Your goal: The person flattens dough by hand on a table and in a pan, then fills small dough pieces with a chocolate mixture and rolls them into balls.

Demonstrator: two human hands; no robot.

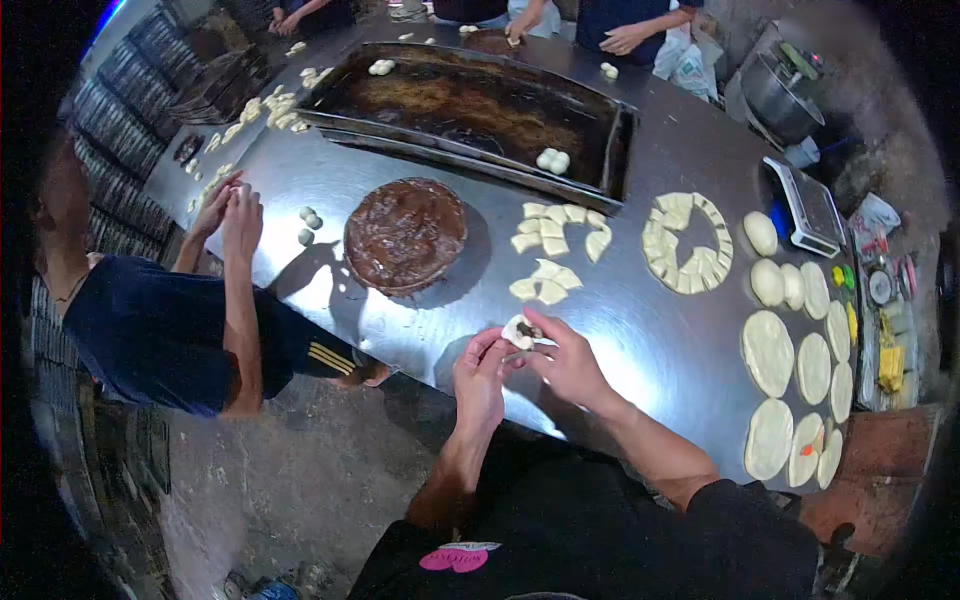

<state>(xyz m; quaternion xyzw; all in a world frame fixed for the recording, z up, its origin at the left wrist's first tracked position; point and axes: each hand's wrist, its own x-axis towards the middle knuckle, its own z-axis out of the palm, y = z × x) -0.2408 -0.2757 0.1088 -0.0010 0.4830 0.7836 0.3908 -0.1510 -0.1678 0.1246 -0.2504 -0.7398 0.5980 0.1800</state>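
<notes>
Between the fingers of both hands I hold a small piece of dough with dark filling showing in its middle. My left hand pinches it from the left, and my right hand grips it from the right, with the fingers curled round it. Just beyond my hands, cut dough pieces lie on the metal table. To their left stands a round bowl of brown filling, its surface smeared and uneven. A ring of cut dough lies farther right.
A large dark baking tray spans the table's far side, with dough balls in it. Flat dough ovals and a scale occupy the right end. A co-worker stands at left, hands over the table; other people work across it.
</notes>
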